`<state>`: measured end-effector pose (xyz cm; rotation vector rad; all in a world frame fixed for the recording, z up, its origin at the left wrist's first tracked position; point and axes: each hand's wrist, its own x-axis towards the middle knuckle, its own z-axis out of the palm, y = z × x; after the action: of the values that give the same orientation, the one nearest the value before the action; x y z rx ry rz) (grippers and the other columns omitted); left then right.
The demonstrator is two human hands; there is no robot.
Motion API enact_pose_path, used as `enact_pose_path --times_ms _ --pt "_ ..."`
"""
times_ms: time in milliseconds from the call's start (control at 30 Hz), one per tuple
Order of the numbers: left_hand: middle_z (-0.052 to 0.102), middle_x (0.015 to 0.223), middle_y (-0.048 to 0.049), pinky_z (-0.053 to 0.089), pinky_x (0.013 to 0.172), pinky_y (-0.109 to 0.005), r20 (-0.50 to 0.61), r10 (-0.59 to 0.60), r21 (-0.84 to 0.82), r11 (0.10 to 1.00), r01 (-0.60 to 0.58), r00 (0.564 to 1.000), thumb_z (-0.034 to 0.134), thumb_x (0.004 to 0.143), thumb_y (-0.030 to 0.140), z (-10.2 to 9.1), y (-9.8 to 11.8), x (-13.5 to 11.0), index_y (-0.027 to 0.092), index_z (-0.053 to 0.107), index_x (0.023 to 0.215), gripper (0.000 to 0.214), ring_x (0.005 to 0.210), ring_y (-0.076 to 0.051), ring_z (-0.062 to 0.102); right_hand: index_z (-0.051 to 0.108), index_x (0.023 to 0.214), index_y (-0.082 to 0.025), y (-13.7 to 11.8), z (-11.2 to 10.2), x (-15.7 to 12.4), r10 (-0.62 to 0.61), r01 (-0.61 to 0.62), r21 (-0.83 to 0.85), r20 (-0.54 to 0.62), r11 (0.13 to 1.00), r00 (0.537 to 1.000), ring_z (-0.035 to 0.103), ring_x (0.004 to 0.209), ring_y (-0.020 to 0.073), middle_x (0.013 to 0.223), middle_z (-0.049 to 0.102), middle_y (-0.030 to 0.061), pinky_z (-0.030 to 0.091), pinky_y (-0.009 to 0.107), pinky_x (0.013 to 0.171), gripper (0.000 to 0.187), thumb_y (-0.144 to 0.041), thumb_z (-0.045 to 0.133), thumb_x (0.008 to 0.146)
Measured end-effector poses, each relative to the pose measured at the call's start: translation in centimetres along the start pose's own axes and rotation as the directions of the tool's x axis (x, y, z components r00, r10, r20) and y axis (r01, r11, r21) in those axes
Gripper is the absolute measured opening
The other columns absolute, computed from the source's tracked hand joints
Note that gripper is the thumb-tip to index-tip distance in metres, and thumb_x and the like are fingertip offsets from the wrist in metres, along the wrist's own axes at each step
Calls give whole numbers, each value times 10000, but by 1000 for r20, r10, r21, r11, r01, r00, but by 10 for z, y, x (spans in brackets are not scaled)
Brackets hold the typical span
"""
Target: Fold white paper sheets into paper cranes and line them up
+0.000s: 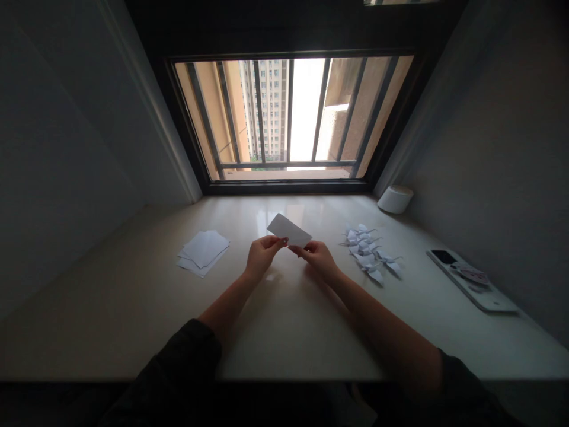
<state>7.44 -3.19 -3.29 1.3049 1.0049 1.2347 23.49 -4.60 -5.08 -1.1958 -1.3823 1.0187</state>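
Observation:
A white sheet of paper (288, 229), folded into a narrow rectangle, is held above the pale tabletop (284, 320) in front of the window. My left hand (262, 255) pinches its near edge from the left, fingers closed on it. My right hand (319, 256) pinches the same edge from the right. Both forearms reach out from dark sleeves at the bottom of the view.
A small stack of white sheets (203, 251) lies to the left of my hands. Several folded paper cranes (368, 252) lie in a heap to the right. Further right lies a phone (471, 279), and a white round container (395, 198) stands by the barred window (288, 118).

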Motion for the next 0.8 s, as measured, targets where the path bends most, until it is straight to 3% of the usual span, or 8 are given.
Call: enact_pose_path --times_ms 200,567,667,800 --pt "677 692 -54 387 623 -268 -190 -48 23 998 53 981 711 631 419 1 4 -2 164 694 662 258 694 -168 577 660 592 -161 -12 0 -2 57 -57 5 -10 998 998 478 527 123 536 581 12 346 253 528 389 -548 673 625" --pt "673 725 -61 362 593 -253 -303 -82 7 996 88 949 676 647 487 0 -2 0 156 663 666 332 721 -166 569 706 697 -152 -13 1 0 77 -79 116 29 990 997 508 553 124 574 609 21 373 259 560 330 -477 684 644" --pt "683 774 -67 372 596 -255 -419 -94 -19 995 94 903 661 650 510 -10 -3 8 165 643 677 347 756 -179 582 698 722 -155 -7 -6 2 40 -39 55 -8 998 999 524 570 135 601 613 28 397 266 566 328 -477 645 687" --pt "687 734 -68 392 638 -272 -295 43 151 989 3 954 668 655 493 -13 -7 10 169 656 650 324 751 -193 601 692 844 -183 -4 -12 3 -188 143 -238 -181 961 965 552 672 164 774 634 61 445 294 621 321 -458 533 798"
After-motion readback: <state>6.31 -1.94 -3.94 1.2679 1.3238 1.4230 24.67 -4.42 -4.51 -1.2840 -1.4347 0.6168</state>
